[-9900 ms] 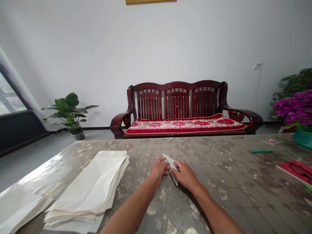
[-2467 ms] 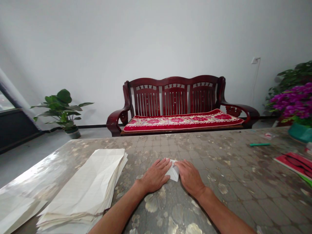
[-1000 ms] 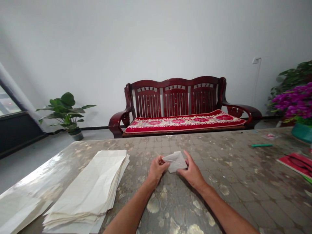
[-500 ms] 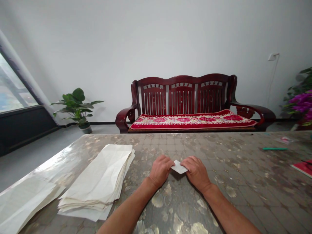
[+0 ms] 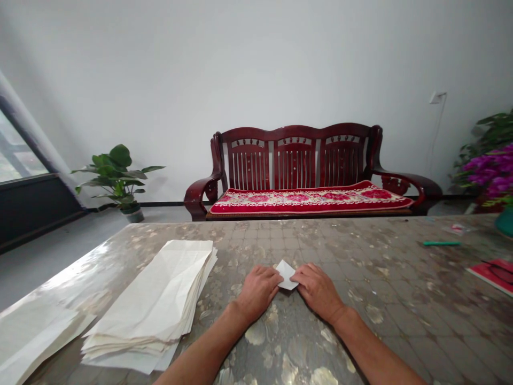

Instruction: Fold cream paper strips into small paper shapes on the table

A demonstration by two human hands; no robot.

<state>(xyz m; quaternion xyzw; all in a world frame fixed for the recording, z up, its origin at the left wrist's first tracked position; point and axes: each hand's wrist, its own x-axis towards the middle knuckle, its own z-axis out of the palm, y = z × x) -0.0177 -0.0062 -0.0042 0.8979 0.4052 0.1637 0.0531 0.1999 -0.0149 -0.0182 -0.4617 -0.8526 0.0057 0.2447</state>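
Our left hand (image 5: 258, 291) and right hand (image 5: 319, 291) clamped on opposite sides of a small paper (image 5: 286, 271), which we held short of the worktop's (image 5: 385, 240) far edge, a stack (image 5: 154, 299) toward its left edge, a pen (image 5: 441, 243) nearer the far one.

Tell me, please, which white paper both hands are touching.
The small folded paper between the left hand and right hand; larger stacks lie farther left.
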